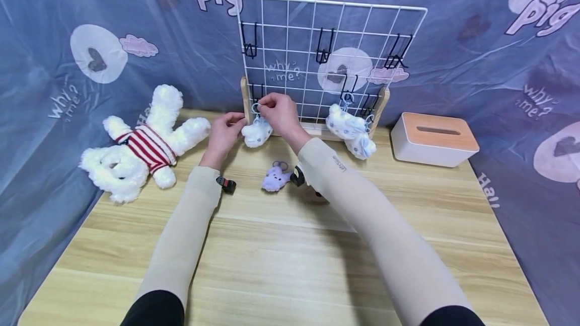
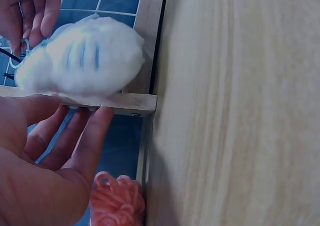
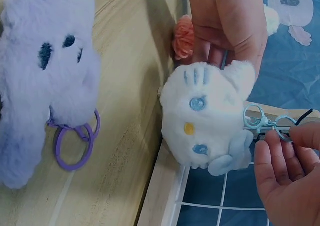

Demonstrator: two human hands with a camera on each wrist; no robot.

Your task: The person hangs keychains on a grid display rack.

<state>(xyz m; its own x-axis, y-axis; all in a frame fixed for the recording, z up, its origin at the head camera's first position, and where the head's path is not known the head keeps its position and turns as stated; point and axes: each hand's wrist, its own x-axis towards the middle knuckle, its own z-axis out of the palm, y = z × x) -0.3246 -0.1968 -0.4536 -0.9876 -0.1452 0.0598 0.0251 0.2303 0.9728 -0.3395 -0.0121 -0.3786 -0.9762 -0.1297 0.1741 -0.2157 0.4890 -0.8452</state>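
Note:
My right hand (image 1: pixel 282 114) pinches the light-blue key ring of a white plush cat keychain (image 1: pixel 257 134), right at a low black hook (image 3: pixel 304 117) on the white wire grid (image 1: pixel 312 44). In the right wrist view the cat's face shows blue eyes, a yellow nose and a pale-blue bow. My left hand (image 1: pixel 225 132) holds the grid's left wooden post (image 2: pixel 132 101), its fingertips at the wood just beside the plush. On the table below lies a purple plush keychain (image 1: pixel 275 179) with a purple ring (image 3: pixel 74 147).
Two white-and-blue plush keychains (image 1: pixel 345 122) hang at the grid's lower right. Other black hooks (image 1: pixel 323 54) sit higher up. A white teddy bear (image 1: pixel 149 147) in a striped sweater lies at left; a tissue box (image 1: pixel 432 140) stands at right. Coral yarn (image 2: pixel 117 201) shows behind the post.

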